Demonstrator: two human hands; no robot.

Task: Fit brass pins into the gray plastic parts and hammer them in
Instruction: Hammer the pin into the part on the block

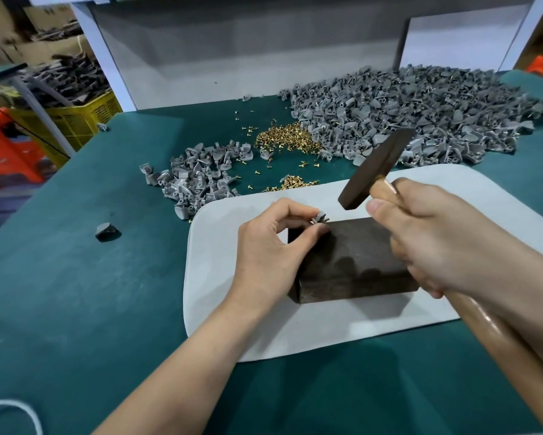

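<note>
Risk sits mainly with the fingers: left hand (pixel 270 246) pinches a gray part (pixel 320 216) between thumb and fingertips at the far left corner of the block (pixel 358 259), which rests on a white mat (pixel 220 277). Right hand (pixel 436 243) is wrapped round the hammer (pixel 375 169) handle close under the head, which hangs just above and right of the part. Fingertips flank the strike spot, so an off-line blow would likely catch them. Pin in the part is too small to confirm. If it is tilted, a hit could bend it or kick the part off the corner. Loose pins (pixel 287 138) and part piles (pixel 420 111) lie beyond the mat.
</note>
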